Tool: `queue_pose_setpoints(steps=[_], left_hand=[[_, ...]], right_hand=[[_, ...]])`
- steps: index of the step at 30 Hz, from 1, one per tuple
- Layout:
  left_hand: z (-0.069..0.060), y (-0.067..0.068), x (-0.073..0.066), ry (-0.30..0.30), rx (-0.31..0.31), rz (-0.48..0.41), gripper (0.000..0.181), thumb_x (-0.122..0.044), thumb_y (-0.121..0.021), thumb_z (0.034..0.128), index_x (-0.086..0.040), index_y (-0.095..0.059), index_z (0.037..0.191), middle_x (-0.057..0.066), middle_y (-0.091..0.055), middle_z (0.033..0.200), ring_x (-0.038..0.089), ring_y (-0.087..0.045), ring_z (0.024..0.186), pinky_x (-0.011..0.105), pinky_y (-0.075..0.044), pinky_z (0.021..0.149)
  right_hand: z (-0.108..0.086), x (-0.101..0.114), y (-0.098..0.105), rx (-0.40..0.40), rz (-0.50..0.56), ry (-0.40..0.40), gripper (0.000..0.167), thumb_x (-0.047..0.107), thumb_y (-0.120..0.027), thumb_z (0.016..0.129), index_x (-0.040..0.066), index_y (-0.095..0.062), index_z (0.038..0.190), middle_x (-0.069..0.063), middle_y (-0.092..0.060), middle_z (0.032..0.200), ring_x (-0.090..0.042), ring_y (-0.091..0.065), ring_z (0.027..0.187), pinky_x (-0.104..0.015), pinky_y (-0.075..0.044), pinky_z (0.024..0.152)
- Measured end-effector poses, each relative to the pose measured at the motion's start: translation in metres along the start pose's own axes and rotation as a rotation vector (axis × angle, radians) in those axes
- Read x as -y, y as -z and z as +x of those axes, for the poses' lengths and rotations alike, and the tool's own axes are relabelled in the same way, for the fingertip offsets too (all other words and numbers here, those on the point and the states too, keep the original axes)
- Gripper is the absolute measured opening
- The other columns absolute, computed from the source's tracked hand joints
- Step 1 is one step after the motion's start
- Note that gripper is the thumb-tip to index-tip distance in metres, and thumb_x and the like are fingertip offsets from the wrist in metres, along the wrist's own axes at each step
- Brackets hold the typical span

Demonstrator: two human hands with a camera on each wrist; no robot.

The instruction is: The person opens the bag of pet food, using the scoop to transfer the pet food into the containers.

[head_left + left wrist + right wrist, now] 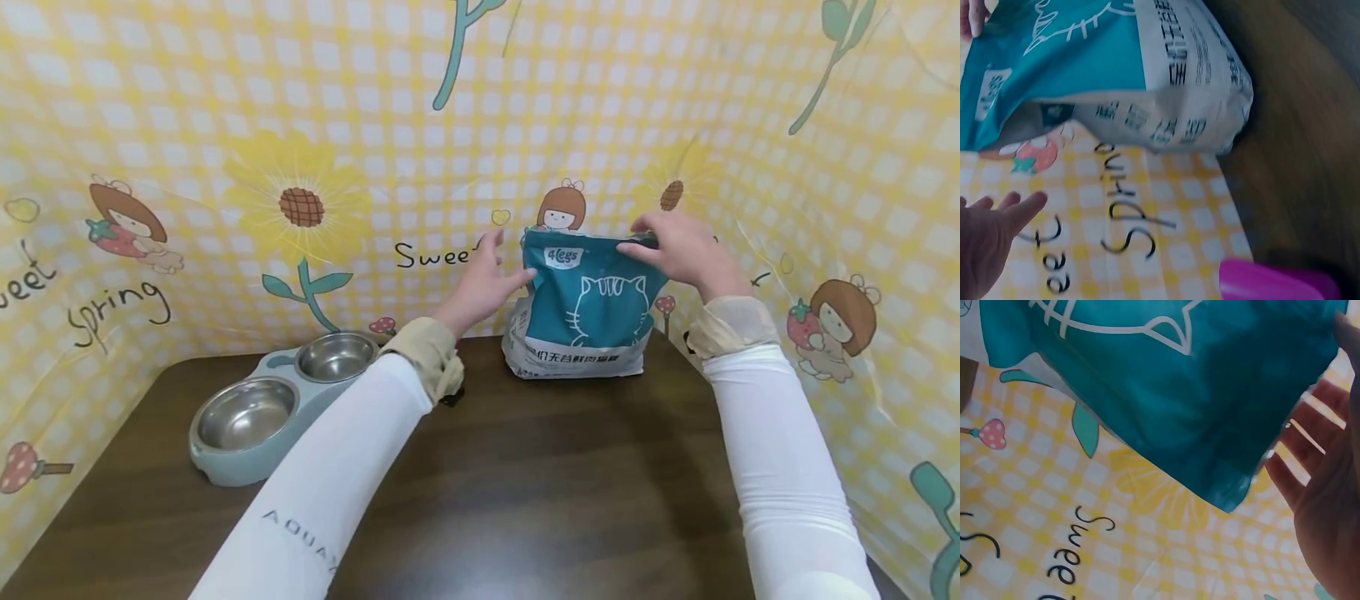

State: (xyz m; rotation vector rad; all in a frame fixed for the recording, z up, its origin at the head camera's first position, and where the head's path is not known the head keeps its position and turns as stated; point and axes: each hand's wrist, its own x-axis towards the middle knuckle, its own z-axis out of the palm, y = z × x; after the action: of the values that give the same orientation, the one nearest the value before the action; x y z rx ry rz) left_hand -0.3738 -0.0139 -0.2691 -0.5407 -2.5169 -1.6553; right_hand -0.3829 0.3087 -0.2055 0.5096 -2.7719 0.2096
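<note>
A teal and white bag of cat food [558, 312] stands upright at the back of the table, a white cat outline on its front. My right hand [686, 250] pinches its top edge near the right corner, thumb in front and fingers behind, as the right wrist view also shows. My left hand [483, 283] is held just left of the bag with its fingers spread. In the left wrist view, a gap lies between that hand [988, 244] and the side of the bag [1110, 69]. The back of the bag is hidden.
A grey-blue double pet feeder [307, 404] with two steel bowls stands at the left of the brown table [540, 483]. A magenta object [1272, 281], its kind unclear, shows in the left wrist view. Yellow checked cloth [420, 183] hangs behind and at both sides.
</note>
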Motion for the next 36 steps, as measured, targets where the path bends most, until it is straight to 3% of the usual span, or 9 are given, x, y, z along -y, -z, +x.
queue_pose_setpoints(steps=[5, 11, 14, 20, 25, 31, 36], left_hand=[[0.012, -0.021, -0.004, 0.016, 0.057, 0.016, 0.080, -0.026, -0.070, 0.1076, -0.012, -0.023, 0.170, 0.015, -0.037, 0.175, 0.036, -0.041, 0.162, 0.053, -0.039, 0.131], [0.017, -0.030, -0.006, 0.058, -0.053, 0.015, 0.050, -0.010, -0.066, 0.1080, -0.006, -0.051, 0.155, 0.016, -0.059, 0.157, 0.034, -0.059, 0.147, 0.048, -0.051, 0.122], [0.018, -0.029, -0.003, 0.082, -0.115, -0.007, 0.040, -0.008, -0.067, 0.1067, -0.005, -0.063, 0.147, 0.016, -0.067, 0.145, 0.032, -0.066, 0.137, 0.046, -0.056, 0.116], [0.020, -0.032, 0.002, 0.079, -0.174, -0.012, 0.029, -0.011, -0.070, 0.1057, -0.006, -0.074, 0.133, 0.015, -0.075, 0.131, 0.030, -0.071, 0.127, 0.045, -0.057, 0.112], [0.022, -0.031, 0.003, 0.060, -0.220, -0.002, 0.024, -0.007, -0.069, 0.1058, -0.003, -0.077, 0.128, 0.016, -0.078, 0.123, 0.030, -0.073, 0.117, 0.043, -0.061, 0.105], [0.026, -0.022, 0.007, 0.020, -0.262, 0.076, 0.020, -0.004, -0.068, 0.1054, -0.002, -0.079, 0.122, 0.016, -0.080, 0.117, 0.029, -0.073, 0.113, 0.043, -0.061, 0.105], [0.031, -0.013, 0.009, -0.017, -0.254, 0.139, 0.019, -0.002, -0.068, 0.1044, -0.003, -0.080, 0.120, 0.015, -0.080, 0.117, 0.028, -0.073, 0.113, 0.042, -0.060, 0.105]], right_hand=[[0.005, 0.000, -0.008, 0.047, 0.014, 0.016, 0.043, 0.039, -0.065, 0.110, 0.000, -0.068, 0.128, -0.027, -0.074, 0.124, -0.044, -0.069, 0.112, -0.063, -0.053, 0.103], [0.010, 0.003, -0.016, -0.023, 0.049, 0.064, 0.028, 0.031, -0.067, 0.109, 0.003, -0.070, 0.113, -0.022, -0.076, 0.107, -0.038, -0.067, 0.095, -0.056, -0.052, 0.092], [0.010, 0.004, -0.018, -0.054, 0.062, 0.074, 0.025, 0.029, -0.068, 0.109, 0.004, -0.068, 0.107, -0.019, -0.074, 0.099, -0.037, -0.064, 0.092, -0.054, -0.047, 0.091], [0.004, 0.005, -0.023, -0.084, 0.076, 0.056, 0.023, 0.027, -0.070, 0.107, 0.005, -0.065, 0.101, -0.019, -0.071, 0.094, -0.038, -0.061, 0.092, -0.059, -0.040, 0.096], [0.000, 0.011, -0.020, -0.068, 0.050, 0.051, 0.025, 0.028, -0.068, 0.109, 0.005, -0.062, 0.100, -0.016, -0.066, 0.090, -0.034, -0.059, 0.088, -0.050, -0.042, 0.087], [-0.003, 0.023, -0.018, -0.034, 0.027, 0.040, 0.029, 0.033, -0.065, 0.110, 0.007, -0.059, 0.100, -0.014, -0.061, 0.087, -0.032, -0.059, 0.085, -0.046, -0.045, 0.081], [-0.010, 0.035, -0.014, -0.044, -0.036, 0.029, 0.031, 0.036, -0.065, 0.110, 0.008, -0.061, 0.098, -0.013, -0.062, 0.083, -0.032, -0.061, 0.080, -0.047, -0.047, 0.078]])
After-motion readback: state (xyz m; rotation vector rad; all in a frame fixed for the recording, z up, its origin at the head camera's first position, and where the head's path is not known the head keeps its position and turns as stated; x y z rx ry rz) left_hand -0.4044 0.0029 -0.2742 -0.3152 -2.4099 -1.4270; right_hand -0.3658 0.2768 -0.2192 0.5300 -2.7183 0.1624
